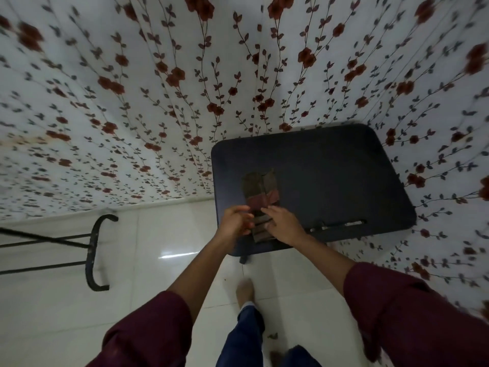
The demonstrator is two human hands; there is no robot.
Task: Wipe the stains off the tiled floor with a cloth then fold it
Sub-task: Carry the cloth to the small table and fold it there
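Your left hand (235, 221) and right hand (284, 225) both pinch the cloth's (260, 193) near end. Cloth lies folded near the surface's (330, 165) front-left corner.

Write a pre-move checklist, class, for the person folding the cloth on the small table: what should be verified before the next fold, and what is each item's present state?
1. Long, narrow brown-and-red striped cloth lies on the dark, rounded-corner tabletop: ok.
2. Left hand on the cloth's near end: ok.
3. Right hand on the cloth's near end: ok.
4. Far half of the cloth lying flat: ok.
5. Edges aligned squarely: cannot tell, blurred.
6. White glossy tiled floor free of stains: not ok, small dark specks near the feet.
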